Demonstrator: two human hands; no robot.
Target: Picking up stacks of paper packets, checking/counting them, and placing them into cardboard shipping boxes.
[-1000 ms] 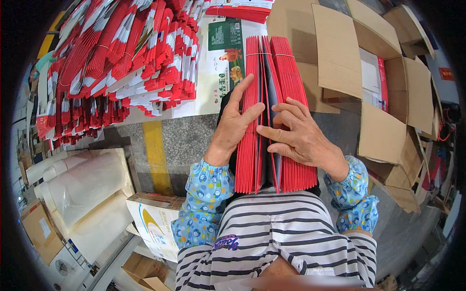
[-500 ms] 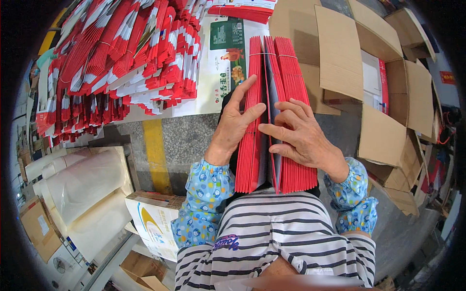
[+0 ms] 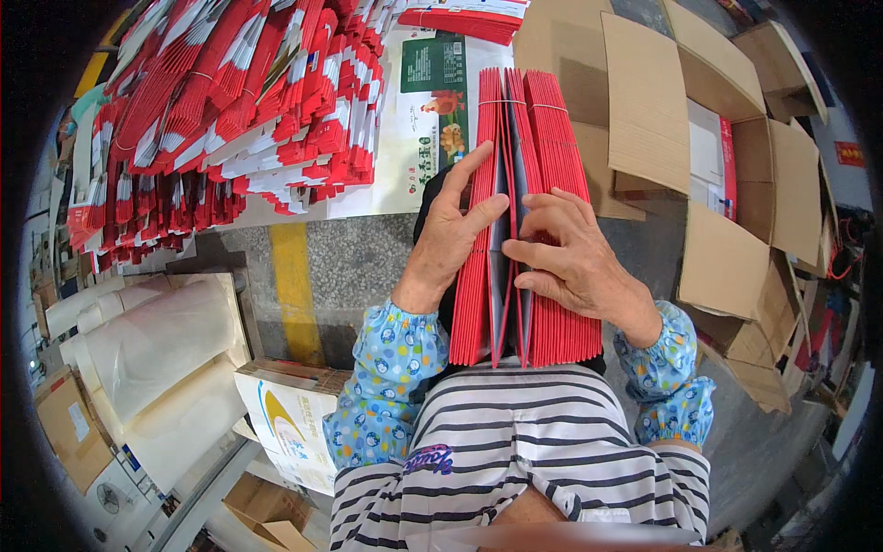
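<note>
Frame centre: a stack of flat red cartons standing on edge against the person's striped shirt. The left hand lies open against the stack's left half, fingers spread; the right hand presses the right half, fingertips parting a gap. Upper left: heaped red-and-white cartons. Upper right: brown cardboard boxes.

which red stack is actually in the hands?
The upright bundle of red folded sheets on the lap, with the left hand and right hand parting it; the red piles upper left lie untouched.
</note>
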